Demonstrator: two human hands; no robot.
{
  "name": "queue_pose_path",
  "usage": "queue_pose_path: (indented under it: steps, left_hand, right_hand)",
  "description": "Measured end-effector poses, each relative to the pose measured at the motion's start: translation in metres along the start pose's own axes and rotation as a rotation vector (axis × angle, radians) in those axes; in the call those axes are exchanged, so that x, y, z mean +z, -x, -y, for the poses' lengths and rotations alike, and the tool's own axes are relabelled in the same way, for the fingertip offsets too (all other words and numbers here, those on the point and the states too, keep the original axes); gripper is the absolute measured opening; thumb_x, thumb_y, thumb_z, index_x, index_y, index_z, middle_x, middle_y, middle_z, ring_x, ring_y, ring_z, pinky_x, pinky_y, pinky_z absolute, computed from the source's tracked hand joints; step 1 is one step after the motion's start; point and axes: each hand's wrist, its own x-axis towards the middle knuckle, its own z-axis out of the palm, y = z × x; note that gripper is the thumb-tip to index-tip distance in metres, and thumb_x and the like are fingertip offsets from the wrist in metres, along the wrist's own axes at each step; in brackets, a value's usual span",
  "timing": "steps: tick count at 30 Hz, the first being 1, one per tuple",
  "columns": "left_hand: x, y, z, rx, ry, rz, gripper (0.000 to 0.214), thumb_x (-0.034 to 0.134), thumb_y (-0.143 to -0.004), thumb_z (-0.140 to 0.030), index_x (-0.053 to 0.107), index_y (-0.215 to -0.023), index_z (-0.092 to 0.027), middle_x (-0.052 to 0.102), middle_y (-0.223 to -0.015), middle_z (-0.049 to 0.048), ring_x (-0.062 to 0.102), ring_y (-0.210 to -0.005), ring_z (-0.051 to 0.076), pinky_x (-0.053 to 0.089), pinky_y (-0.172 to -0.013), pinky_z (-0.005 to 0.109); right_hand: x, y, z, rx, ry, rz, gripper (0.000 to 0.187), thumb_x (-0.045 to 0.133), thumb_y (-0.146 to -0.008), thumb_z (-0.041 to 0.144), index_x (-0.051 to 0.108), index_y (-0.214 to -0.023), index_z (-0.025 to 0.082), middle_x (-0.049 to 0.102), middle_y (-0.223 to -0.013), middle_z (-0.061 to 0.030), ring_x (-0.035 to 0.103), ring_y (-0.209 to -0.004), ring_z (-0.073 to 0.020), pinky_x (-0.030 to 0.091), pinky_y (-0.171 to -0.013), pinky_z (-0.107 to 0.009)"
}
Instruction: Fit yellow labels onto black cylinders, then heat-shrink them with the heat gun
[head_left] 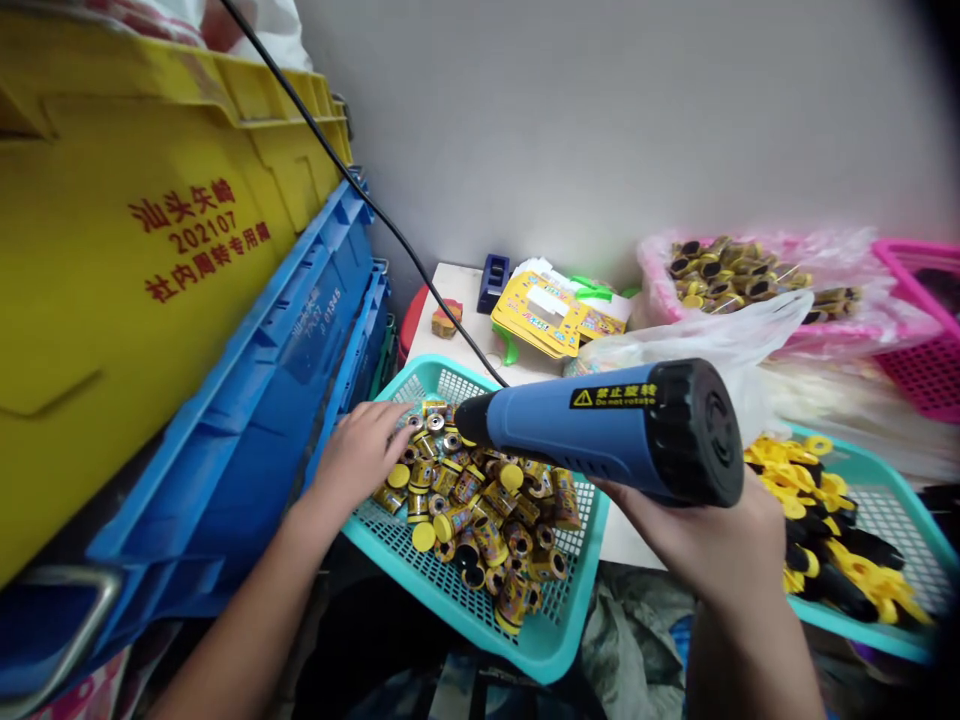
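My right hand (724,545) is wrapped round a blue corded heat gun (577,420) with black ends and a "Do not rotate" label. Its rear end faces me, and the narrower black end points left over a teal mesh basket (559,655). Inside the basket lies a heap of small yellow patterned cylinders (487,540), some with yellow caps and some showing hollow ends. At the basket's left rim, my left hand (364,450) rests with its fingers apart, the tips at the cylinders near the edge. It grips nothing that I can see.
Yellow (90,330) and blue crates (247,400) are stacked on the left. A black cord (322,145) crosses from above. Yellow printed cards (536,315) lie behind the basket. A pink basket (825,345) of cylinders and a teal basket (892,500) of yellow and black parts stand right.
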Motion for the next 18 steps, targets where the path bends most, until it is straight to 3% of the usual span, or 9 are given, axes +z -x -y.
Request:
queue_pose_path:
  steps: [3,6,9,11,14,18]
  left_hand:
    - [-0.002,0.025,0.016,-0.079,0.018,-0.159,0.03,0.046,-0.094,-0.035,0.066,-0.11,-0.019,0.069,-0.113,0.0105,0.058,-0.107,0.027,0.045,-0.096,0.042]
    - [0.005,0.042,0.03,-0.164,0.036,-0.207,0.031,0.046,-0.093,-0.036,0.065,-0.111,-0.02,0.067,-0.117,0.0117,0.058,-0.111,0.029,0.044,-0.099,0.046]
    - [0.011,0.043,0.037,-0.282,0.142,-0.135,0.04,0.046,-0.091,-0.038,0.058,-0.124,-0.018,0.064,-0.126,0.0128,0.057,-0.118,0.028,0.044,-0.101,0.045]
    - [0.012,0.038,0.038,-0.423,0.209,-0.027,0.047,0.044,-0.091,-0.038,0.053,-0.131,-0.016,0.062,-0.129,0.0143,0.057,-0.119,0.029,0.045,-0.1,0.044]
    - [0.012,0.036,0.034,-0.629,0.265,0.121,0.046,0.041,-0.091,-0.037,0.054,-0.13,-0.018,0.068,-0.12,0.0132,0.063,-0.111,0.031,0.05,-0.093,0.045]
    - [0.021,0.073,0.015,-0.737,0.354,0.056,0.043,0.04,-0.09,-0.038,0.054,-0.126,-0.019,0.069,-0.117,0.0121,0.065,-0.108,0.029,0.052,-0.092,0.043]
  right_hand:
    - [0.004,-0.015,0.009,-0.045,-0.038,-0.008,0.03,0.066,-0.078,0.038,0.051,-0.057,0.022,0.057,-0.056,-0.0006,0.055,-0.055,-0.0155,0.038,-0.057,-0.029]
    - [0.008,-0.023,0.015,-0.056,-0.054,0.015,0.028,0.065,-0.079,0.034,0.051,-0.058,0.022,0.058,-0.058,-0.0008,0.055,-0.056,-0.0155,0.036,-0.057,-0.028]
    - [0.008,-0.024,0.015,-0.061,-0.044,0.022,0.03,0.066,-0.079,0.037,0.052,-0.058,0.022,0.058,-0.057,-0.0007,0.053,-0.055,-0.0158,0.035,-0.056,-0.029]
    - [0.005,-0.023,0.012,-0.067,-0.016,0.015,0.033,0.066,-0.079,0.042,0.051,-0.057,0.022,0.057,-0.056,-0.001,0.052,-0.053,-0.0162,0.034,-0.055,-0.029]
    - [-0.005,-0.02,0.001,-0.041,0.066,0.02,0.042,0.061,-0.083,0.051,0.051,-0.055,0.022,0.055,-0.053,-0.0021,0.051,-0.052,-0.0171,0.033,-0.053,-0.029]
    - [-0.022,-0.004,-0.027,0.089,0.151,0.055,0.05,0.062,-0.078,0.061,0.049,-0.05,0.021,0.054,-0.053,-0.0036,0.049,-0.052,-0.0177,0.034,-0.052,-0.029]
